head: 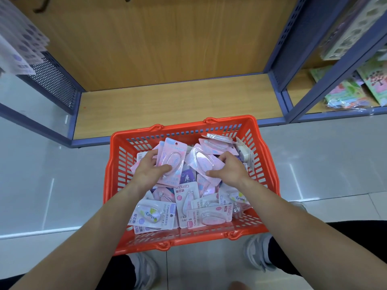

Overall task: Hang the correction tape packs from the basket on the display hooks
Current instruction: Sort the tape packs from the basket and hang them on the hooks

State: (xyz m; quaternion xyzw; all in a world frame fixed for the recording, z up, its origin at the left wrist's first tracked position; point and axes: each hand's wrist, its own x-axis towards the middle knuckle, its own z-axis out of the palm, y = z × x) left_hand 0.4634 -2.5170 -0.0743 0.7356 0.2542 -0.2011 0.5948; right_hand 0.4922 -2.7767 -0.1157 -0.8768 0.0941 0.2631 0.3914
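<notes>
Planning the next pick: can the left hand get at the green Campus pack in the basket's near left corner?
Probably yes: the green Campus pack lies on top of the pile, uncovered, near the left hand. That hand already grips a pink pack, though, so it is not free.

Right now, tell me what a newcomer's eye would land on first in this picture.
The bright orange-red basket on the pale floor at the centre catches the eye first, heaped with pastel correction tape packs. Next come the two bare hands inside it: the left hand grips a pink pack, and the right hand grips a second pink pack. Behind the basket lies a wooden shelf framed in blue.
</notes>
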